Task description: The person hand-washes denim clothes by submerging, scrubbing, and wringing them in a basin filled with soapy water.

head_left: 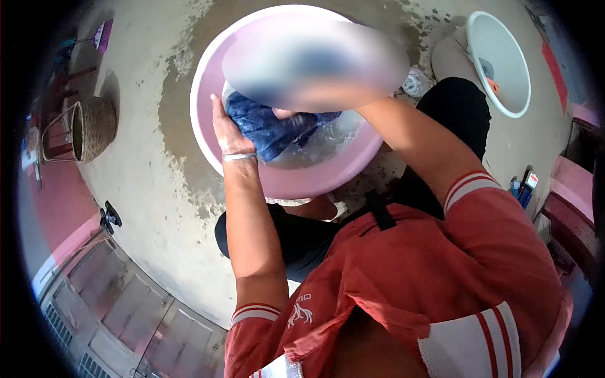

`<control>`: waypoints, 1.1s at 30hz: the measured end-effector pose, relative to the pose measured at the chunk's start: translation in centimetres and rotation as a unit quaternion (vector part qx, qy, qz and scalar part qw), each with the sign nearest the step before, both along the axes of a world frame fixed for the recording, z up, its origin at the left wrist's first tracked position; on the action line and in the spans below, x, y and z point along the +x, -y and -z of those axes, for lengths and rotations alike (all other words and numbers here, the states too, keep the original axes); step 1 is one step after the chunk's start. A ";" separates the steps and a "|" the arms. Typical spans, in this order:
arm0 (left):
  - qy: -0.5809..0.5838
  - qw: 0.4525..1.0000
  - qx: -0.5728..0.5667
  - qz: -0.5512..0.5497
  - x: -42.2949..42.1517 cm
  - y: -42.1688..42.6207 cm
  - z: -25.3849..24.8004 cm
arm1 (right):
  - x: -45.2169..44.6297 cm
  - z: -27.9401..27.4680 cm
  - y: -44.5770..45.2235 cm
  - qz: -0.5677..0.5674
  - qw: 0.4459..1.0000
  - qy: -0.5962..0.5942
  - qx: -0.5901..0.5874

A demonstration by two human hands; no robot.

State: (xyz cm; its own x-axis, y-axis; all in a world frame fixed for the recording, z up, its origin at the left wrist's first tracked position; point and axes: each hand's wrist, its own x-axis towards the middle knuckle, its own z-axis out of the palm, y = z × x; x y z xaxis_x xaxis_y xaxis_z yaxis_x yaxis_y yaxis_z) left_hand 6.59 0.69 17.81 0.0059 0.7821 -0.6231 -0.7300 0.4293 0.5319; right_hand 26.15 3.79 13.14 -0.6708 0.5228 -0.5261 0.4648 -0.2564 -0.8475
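A large pink basin [309,183] stands on the wet floor in front of me, with cloudy, sudsy water in its lower part. Bunched dark blue cloth [258,129] lies in it, above and partly in the water. My left hand [230,130], with a silver bangle at the wrist, grips the cloth's left edge, thumb up along the basin's inner side. Over the upper part of the basin a blurred oval hides most of my right hand [287,113]; only a bit of its fingers shows, against the cloth. What it holds cannot be made out.
A white tub [524,75] with an orange item inside is at the upper right. A woven basket [96,129] stands at the left, black shoes [110,217] below it. Something clear and crumpled [416,82] lies right of the basin. Small blue items [524,194] are at the far right.
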 end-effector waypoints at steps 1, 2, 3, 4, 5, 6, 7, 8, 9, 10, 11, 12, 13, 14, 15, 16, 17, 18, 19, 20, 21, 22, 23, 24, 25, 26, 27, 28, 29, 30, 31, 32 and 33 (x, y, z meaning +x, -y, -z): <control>0.000 1.000 -0.001 0.001 -0.4 0.0 0.1 | 0.4 0.1 0.7 0.000 1.000 0.007 0.030; 0.003 0.999 -0.009 0.047 -0.8 0.0 0.2 | 0.7 0.4 1.2 0.003 0.998 0.017 0.059; 0.007 0.995 -0.015 0.094 -0.8 0.3 0.5 | 0.6 1.6 1.1 0.085 0.993 0.039 0.076; -0.075 0.989 0.020 0.126 -0.4 0.7 -0.1 | 1.0 1.8 0.7 0.150 0.983 -0.019 0.105; -0.211 0.946 0.033 0.243 -1.0 1.5 0.6 | 1.3 2.0 0.1 0.209 0.973 -0.059 0.073; -0.340 0.871 0.045 0.352 -2.0 2.1 1.5 | 1.3 2.3 -0.5 0.266 0.958 -0.099 0.040; -0.388 0.803 0.038 0.451 -2.5 2.2 1.7 | 1.0 3.2 -1.2 0.268 0.957 -0.100 0.036; -0.348 0.796 0.006 0.495 -3.2 2.5 2.4 | 0.5 4.2 -2.0 0.267 0.955 -0.121 0.042; -0.336 0.838 -0.004 0.430 -3.5 3.0 3.1 | 0.3 5.1 -2.5 0.265 0.952 -0.142 0.050; -0.323 0.875 -0.014 0.360 -3.8 3.2 3.8 | 0.2 4.8 -2.6 0.264 0.952 -0.144 0.053; -0.245 0.929 0.024 0.276 -3.5 3.0 4.1 | -0.2 3.8 -2.3 0.321 0.937 -0.127 0.048; -0.164 0.966 0.060 0.188 -3.0 2.8 4.6 | -0.9 3.0 -1.8 0.377 0.919 -0.111 0.039; -0.115 0.987 0.043 0.107 -2.2 2.5 5.0 | -1.9 1.7 -1.1 0.351 0.924 -0.094 0.122; -0.055 0.998 0.023 0.037 -2.3 2.0 5.9 | -3.7 0.7 -0.3 0.311 0.939 -0.087 0.113; -0.048 0.999 0.010 0.007 -2.2 1.7 5.9 | -5.4 -1.8 1.9 0.297 0.913 -0.104 0.260; -0.040 0.999 -0.008 -0.024 -2.0 1.7 6.2 | -6.9 -4.3 3.7 0.234 0.928 -0.055 0.286; 0.127 0.984 0.114 0.045 -3.4 2.6 10.3 | -9.1 -3.7 5.1 0.220 0.906 -0.011 0.360; 0.126 0.985 0.109 0.043 -2.5 2.7 9.4 | -10.6 -2.7 5.9 0.206 0.876 0.031 0.435; 0.073 0.996 0.048 0.016 0.0 2.2 6.8 | -10.2 -2.9 4.7 0.222 0.895 0.061 0.382; 0.020 1.000 -0.016 -0.012 2.6 2.0 4.1 | -9.4 -2.5 2.8 0.235 0.911 0.092 0.326; -0.032 0.996 -0.080 -0.038 4.0 2.1 3.0 | -9.1 -1.1 1.2 0.278 0.906 0.126 0.294; -0.018 0.996 -0.081 -0.015 4.4 2.3 3.1 | -8.1 -0.6 0.3 0.288 0.884 0.155 0.334; -0.030 0.996 -0.086 -0.024 4.7 2.4 3.0 | -8.0 0.0 0.4 0.307 0.883 0.149 0.323; -0.043 0.995 -0.087 -0.036 4.7 2.3 3.0 | -8.3 0.5 0.4 0.324 0.881 0.139 0.315; -0.060 0.994 -0.080 -0.053 4.7 2.3 1.8 | -8.8 -0.1 1.5 0.326 0.880 0.097 0.333; -0.061 0.993 -0.084 -0.059 4.4 2.4 1.8 | -9.3 -2.2 3.6 0.250 0.893 0.076 0.366; -0.065 0.993 -0.088 -0.054 4.3 2.3 1.8 | -9.8 -2.0 4.3 0.266 0.883 0.051 0.383; -0.067 0.993 -0.090 -0.049 4.4 2.1 1.8 | -10.1 -1.7 4.7 0.282 0.871 0.026 0.401; -0.074 0.992 -0.094 -0.037 4.3 2.0 1.8 | -9.4 -1.4 3.9 0.284 0.897 0.052 0.334; -0.080 0.992 -0.098 -0.022 4.1 1.9 1.6 | -8.1 -1.2 2.4 0.287 0.918 0.079 0.263; -0.013 0.996 -0.089 -0.002 3.1 2.0 3.2 | -6.8 -0.2 1.1 0.317 0.910 0.097 0.250; 0.064 0.993 -0.079 0.057 2.0 1.5 4.4 | -5.6 2.3 -0.4 0.324 0.901 0.117 0.263; 0.034 0.995 -0.080 0.042 2.3 1.2 2.7 | -4.6 2.6 -1.3 0.311 0.924 0.120 0.186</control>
